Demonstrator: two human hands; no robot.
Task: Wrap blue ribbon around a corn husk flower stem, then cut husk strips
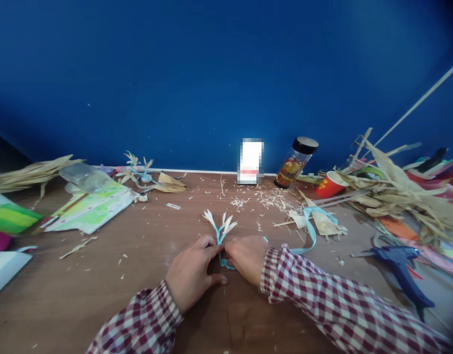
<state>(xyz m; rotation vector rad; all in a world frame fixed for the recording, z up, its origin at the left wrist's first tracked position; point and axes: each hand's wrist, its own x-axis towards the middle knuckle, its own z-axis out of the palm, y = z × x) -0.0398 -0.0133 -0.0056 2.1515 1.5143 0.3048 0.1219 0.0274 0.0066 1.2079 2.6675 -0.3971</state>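
Note:
A small spray of pale husk flowers (229,226) on light-blue wrapped stems stands up between my two hands at the middle of the table. My left hand (191,270) pinches the stem from the left, thumb below and apart from the fingertips. From the right, my right hand (246,255) closes its fingers at the same stem, knuckles up. A crinkled light-blue strip (227,264) shows below the fingertips; what each fingertip presses on is partly hidden. Farther right, a light-blue ribbon (310,233) curls over a dry husk piece (325,222).
A blue glue gun (399,270) lies at the right near dried husks (407,201) and a red paper cup (330,184). A jar with a black lid (295,162) leans by the blue wall. Husk shavings litter the table. A painted sheet (92,209) and finished-looking flowers (138,169) lie left.

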